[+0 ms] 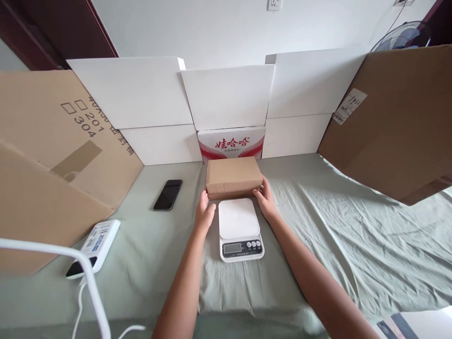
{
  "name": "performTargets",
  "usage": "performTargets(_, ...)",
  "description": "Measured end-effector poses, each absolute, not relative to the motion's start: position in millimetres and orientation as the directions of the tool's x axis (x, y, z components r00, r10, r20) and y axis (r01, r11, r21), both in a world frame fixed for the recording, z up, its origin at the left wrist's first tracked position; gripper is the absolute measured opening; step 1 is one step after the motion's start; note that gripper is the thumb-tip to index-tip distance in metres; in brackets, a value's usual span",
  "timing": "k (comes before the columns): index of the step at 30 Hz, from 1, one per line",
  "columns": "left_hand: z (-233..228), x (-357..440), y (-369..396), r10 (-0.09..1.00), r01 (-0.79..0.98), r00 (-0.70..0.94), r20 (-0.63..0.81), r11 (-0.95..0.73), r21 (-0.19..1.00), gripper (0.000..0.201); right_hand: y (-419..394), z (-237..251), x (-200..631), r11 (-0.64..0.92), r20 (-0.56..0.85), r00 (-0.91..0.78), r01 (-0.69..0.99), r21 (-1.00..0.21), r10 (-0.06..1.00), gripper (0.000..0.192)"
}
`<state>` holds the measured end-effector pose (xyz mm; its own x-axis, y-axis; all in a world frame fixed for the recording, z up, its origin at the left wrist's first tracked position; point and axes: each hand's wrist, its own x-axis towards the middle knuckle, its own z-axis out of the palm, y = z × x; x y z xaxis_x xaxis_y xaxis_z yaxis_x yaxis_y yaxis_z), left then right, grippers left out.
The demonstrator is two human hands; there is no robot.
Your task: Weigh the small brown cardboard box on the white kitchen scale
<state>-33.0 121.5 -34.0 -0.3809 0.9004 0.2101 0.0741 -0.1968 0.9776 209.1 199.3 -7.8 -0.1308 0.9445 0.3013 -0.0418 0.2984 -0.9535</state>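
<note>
Left hand (204,212) and right hand (265,200) grasp the closed brown cardboard box (233,177) by its side edges, just behind the white digital scale (240,229); open green sheet (335,226) lies rightward.

Closed brown cardboard box (233,176) lies flat on the sheet; sides held.

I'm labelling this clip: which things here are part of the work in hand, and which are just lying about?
In hand: brown box, held by left hand and right hand; white scale just before it.
Lying about: black phone, white power bank, cardboard sheets.
</note>
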Motion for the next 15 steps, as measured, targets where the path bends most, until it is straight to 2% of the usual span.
performTargets(6,-22.9,-32.0,121.4,0.877,0.007,-0.422,0.228,-0.249,0.969,0.078,200.4,-7.7,208.0,0.327,0.331,-0.126,-0.052,-0.943,0.935,0.076)
performTargets(12,-11.5,-21.2,79.5,0.788,0.018,-0.502,0.357,-0.402,0.915,0.080,173.1,-1.0,208.5,0.509,0.522,-0.096,-0.130,-0.851,0.848,0.072)
performTargets(15,-11.6,-10.2,46.8,0.785,0.003,-0.513,0.346,-0.402,0.916,0.080,146.5,0.4,216.1,0.564,0.574,-0.071,-0.120,-0.817,0.816,0.074)
